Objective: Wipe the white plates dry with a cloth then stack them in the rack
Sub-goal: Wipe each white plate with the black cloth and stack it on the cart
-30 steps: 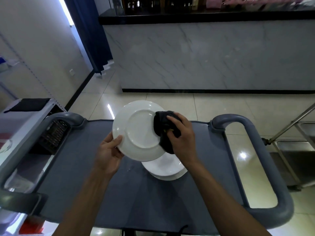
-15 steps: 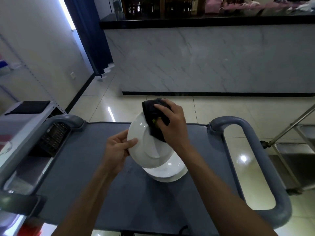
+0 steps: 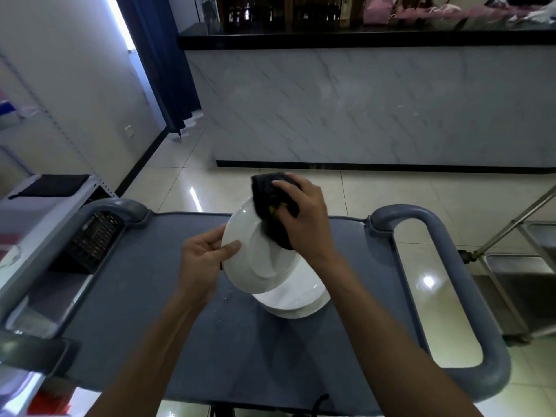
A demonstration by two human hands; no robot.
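**Plate mid-wipe over the cart**

Left hand (image 3: 203,260) is pinching the left rim of a white plate (image 3: 255,263), thumb on the side facing the camera, fingers curled behind it. The plate is tilted up on edge, its underside toward the camera, and you can see the round foot ring. It's held just above a small stack (image 3: 296,299) of more white plates sitting on the cart (image 3: 150,311).

Right hand (image 3: 304,218) is clamped around a bunched dark cloth (image 3: 270,203), pressing it against the plate's upper right edge. The cloth wraps over the rim, so part of it sits behind the plate. There's a tiny yellow-green bit showing between the fingers, can't tell what.

Plates look smooth and glossy, round, with a shallow dish shape. The cloth is soft and crumpled, near black. The cart top is matte grey-blue with thick rounded grey handles (image 3: 445,242) at the sides. Shiny tiled floor below, marble-look counter (image 3: 376,106) behind.
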